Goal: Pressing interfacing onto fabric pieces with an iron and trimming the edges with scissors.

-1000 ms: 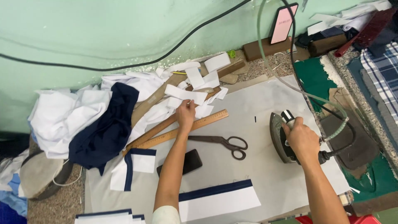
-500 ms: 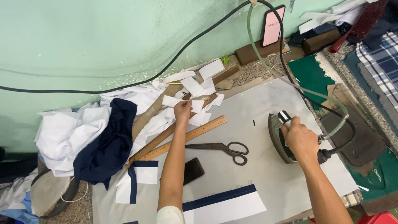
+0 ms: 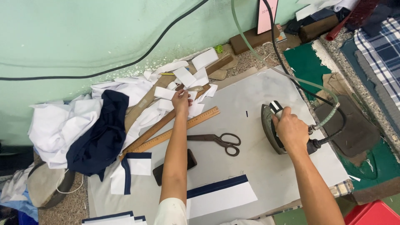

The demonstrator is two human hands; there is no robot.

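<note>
White fabric pieces (image 3: 166,92) near the counter's far edge are now pinched in the left hand (image 3: 181,102) fingers, which reached farther back, while the right hand (image 3: 291,130) stays closed around the steam iron (image 3: 270,130) handle near the right edge.

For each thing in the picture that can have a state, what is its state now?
Left hand: closed on a small white fabric piece.
Right hand: gripping the handle of the iron.
Iron: tipped on its side on the white pad.
Scissors: closed, lying flat.
Wooden ruler: lying flat, slanted.
Dark phone: lying flat, partly hidden under the arm.
</note>
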